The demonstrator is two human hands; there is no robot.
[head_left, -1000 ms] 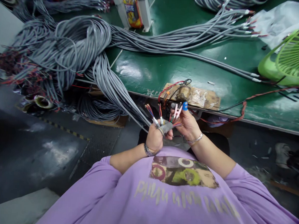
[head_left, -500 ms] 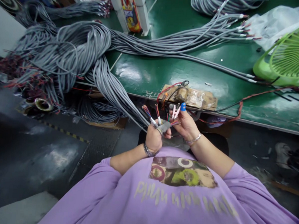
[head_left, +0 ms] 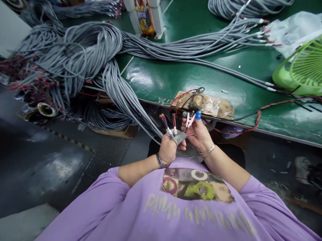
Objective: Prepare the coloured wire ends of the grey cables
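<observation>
My left hand (head_left: 168, 149), with a grey cover on its thumb, is closed around the ends of several grey cables (head_left: 150, 125). Beyond the white-banded cable ends, thin coloured wires (head_left: 163, 119) fan out upward, and more red and purple wires point toward my other hand. My right hand (head_left: 202, 137) wears a blue cover (head_left: 198, 115) on its thumb. A small pink clip (head_left: 189, 120) sits between that thumb and the fingers, right beside the wires. The fingertips of my right hand are partly hidden.
A wooden block (head_left: 218, 107) with red and black leads lies at the front edge of the green table (head_left: 152, 78). A heap of grey cables (head_left: 91, 46) hangs over the left side. At right stand a green fan (head_left: 312, 60) and a plastic bag (head_left: 292, 28).
Both hands stay close together over the lap and shift only slightly. The cable ends and wires have moved a little to the right and turned slightly.
</observation>
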